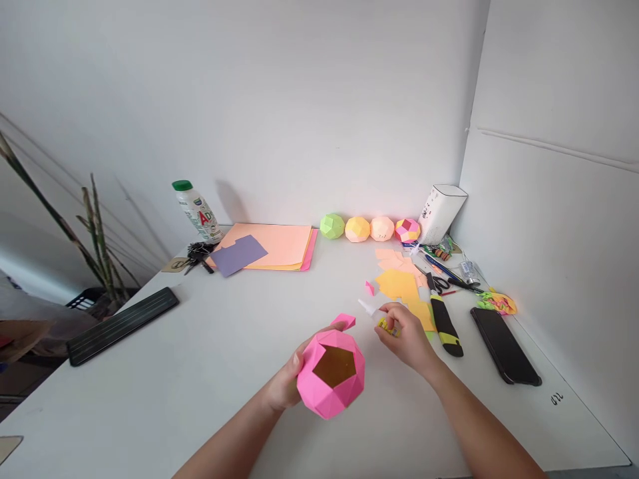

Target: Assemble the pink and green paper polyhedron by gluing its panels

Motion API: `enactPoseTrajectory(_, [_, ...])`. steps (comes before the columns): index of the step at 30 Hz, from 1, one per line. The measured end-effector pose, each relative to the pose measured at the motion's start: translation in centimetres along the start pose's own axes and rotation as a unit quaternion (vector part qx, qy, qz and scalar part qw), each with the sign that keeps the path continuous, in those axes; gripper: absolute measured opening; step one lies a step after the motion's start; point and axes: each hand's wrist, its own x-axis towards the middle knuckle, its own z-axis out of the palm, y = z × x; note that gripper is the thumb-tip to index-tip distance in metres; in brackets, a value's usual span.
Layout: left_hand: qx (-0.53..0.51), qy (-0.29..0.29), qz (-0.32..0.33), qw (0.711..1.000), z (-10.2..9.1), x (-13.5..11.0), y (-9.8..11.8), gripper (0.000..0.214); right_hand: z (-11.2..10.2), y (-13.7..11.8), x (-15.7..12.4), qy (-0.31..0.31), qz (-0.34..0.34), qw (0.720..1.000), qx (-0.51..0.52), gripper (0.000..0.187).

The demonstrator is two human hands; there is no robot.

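A pink faceted paper ball (329, 399) with a five-sided opening in its near side is held by my left hand (289, 376), whose fingers wrap its left and far sides. Through the opening the inside looks brown-yellow. A pink paper flap (344, 320) sticks up behind the ball by the fingertips. Just right of it, my right hand (404, 332) is closed round a small glue bottle (372, 309) with a white pointed nozzle aimed left; its yellow label is partly covered by my fingers. The nozzle is apart from the ball. A small pink paper scrap (369, 288) lies beyond the nozzle.
Finished-looking paper balls (357, 229) line the wall. Coloured sheets (274, 243), a purple piece (239, 256), a bottle (197, 209) and keys (198, 255) lie back left. Yellow paper (399, 283), a cutter (446, 326), scissors (439, 283) and a phone (505, 346) are right.
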Motion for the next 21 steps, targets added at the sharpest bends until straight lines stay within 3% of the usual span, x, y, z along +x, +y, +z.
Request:
enactPoseTrajectory(4, [0.060, 0.008, 0.022, 0.998, -0.6, 0.1, 0.1, 0.082, 1.4, 1.5, 0.0, -0.009, -0.029, 0.996, -0.081, 0.025])
enactPoseTrajectory(9, [0.057, -0.007, 0.014, 0.998, -0.7, 0.3, -0.1, 0.078, 1.6, 2.6, 0.2, 0.013, -0.074, 0.987, -0.142, 0.025])
enactPoseTrajectory(17, [0.069, -0.055, -0.040, 0.995, -0.7, 0.5, 0.0, 0.084, 1.6, 1.4, 0.4, 0.084, -0.193, 0.973, -0.095, 0.020])
enactPoseTrajectory(19, [0.069, -0.076, -0.053, 0.993, -0.8, 0.6, -0.1, 0.088, 1.7, 0.5, -0.1, 0.085, -0.189, 0.976, -0.072, 0.019])
enactPoseTrajectory(21, [0.066, -0.088, -0.064, 0.992, -0.9, 0.6, -0.1, 0.089, 1.8, -0.3, -0.5, 0.049, -0.120, 0.991, -0.020, 0.022])
